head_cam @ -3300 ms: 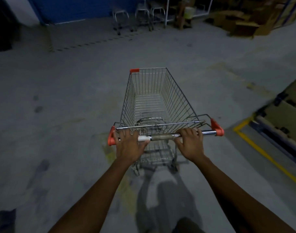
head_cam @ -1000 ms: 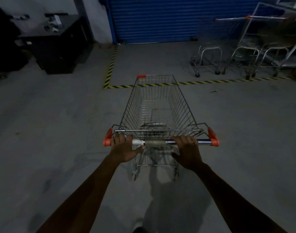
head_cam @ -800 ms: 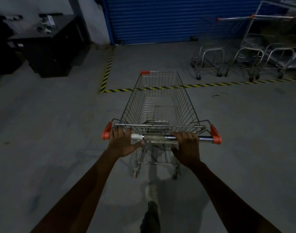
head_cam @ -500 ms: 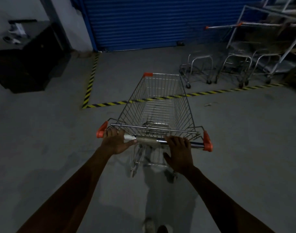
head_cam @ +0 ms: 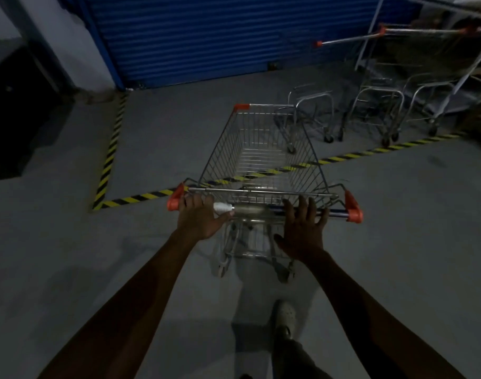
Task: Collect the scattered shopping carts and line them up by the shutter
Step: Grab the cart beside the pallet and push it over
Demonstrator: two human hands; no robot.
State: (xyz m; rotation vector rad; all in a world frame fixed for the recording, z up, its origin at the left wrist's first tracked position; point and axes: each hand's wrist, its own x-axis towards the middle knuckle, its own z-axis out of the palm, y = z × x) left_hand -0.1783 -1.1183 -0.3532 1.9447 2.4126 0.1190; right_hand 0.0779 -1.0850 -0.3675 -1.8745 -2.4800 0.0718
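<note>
A wire shopping cart (head_cam: 261,149) with orange corner caps stands straight ahead of me, its basket crossing the striped floor tape and pointing toward the blue roller shutter (head_cam: 220,36). My left hand (head_cam: 198,220) grips the left end of the cart handle (head_cam: 255,210), fingers curled over the bar. My right hand (head_cam: 302,231) rests on the right part of the bar with its fingers spread and straight and the thumb out to the side. Other carts (head_cam: 370,105) stand parked to the right of the shutter, just past my cart's front.
Yellow-and-black tape (head_cam: 111,149) marks a bay on the grey concrete floor in front of the shutter. A dark cabinet (head_cam: 15,119) stands at the left wall. A metal rack (head_cam: 452,50) rises behind the parked carts. My foot (head_cam: 284,315) steps forward behind the cart.
The cart has rolled forward over the tape line and swung a little right toward the parked carts. My right hand's fingers have loosened from a curled grip and spread.
</note>
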